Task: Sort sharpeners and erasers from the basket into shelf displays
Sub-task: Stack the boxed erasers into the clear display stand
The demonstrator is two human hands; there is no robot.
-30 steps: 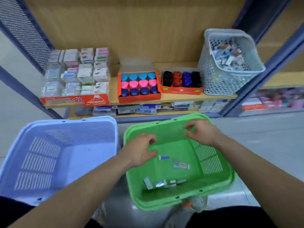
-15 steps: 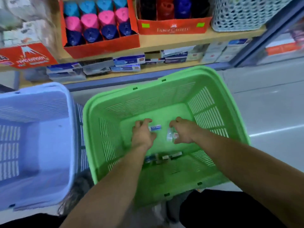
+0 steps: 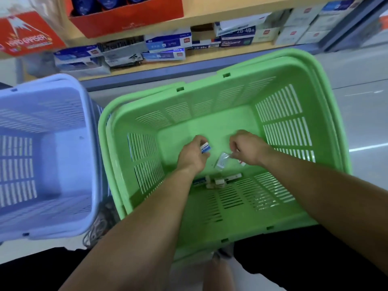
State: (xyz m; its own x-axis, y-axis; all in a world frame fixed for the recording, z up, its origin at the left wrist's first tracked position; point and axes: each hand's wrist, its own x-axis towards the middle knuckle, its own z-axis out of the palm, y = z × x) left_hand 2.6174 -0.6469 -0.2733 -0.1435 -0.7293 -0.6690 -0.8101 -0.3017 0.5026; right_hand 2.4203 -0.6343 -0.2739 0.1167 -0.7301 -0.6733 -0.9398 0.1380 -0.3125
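At the far left a red cardboard display box [image 3: 25, 36] printed HAND ERASER sits on the upper wooden shelf [image 3: 210, 9]; below it a pale blue slotted plastic basket [image 3: 19, 164] stands on the grey floor [image 3: 357, 101], just beside the green one, though whether the two rims touch cannot be told; further right on the upper shelf is an orange-red cardboard tray [image 3: 126, 17], and beneath it a row of blue and white flat cartons [image 3: 165, 42] lies on the lower shelf.

The large green slotted plastic basket [image 3: 281, 127] fills the middle, and both forearms reach down into it; the left hand [image 3: 194, 156] is low over the basket floor, its fingers curled round a small white eraser with a blue printed sleeve [image 3: 205, 148], which sticks out between thumb and fingers; close to its right, apart from it, the right hand [image 3: 248, 149] is clenched, its fingertips pinching the corner of a clear plastic packet [image 3: 222, 161] that tilts down towards the basket floor; a small red and white piece [image 3: 242, 163] shows just under that hand, too blurred to tell what it is.

Nearer the person, a loose cluster of small wrapped erasers [image 3: 218, 181] lies on the basket floor against the near wall, between the two wrists.
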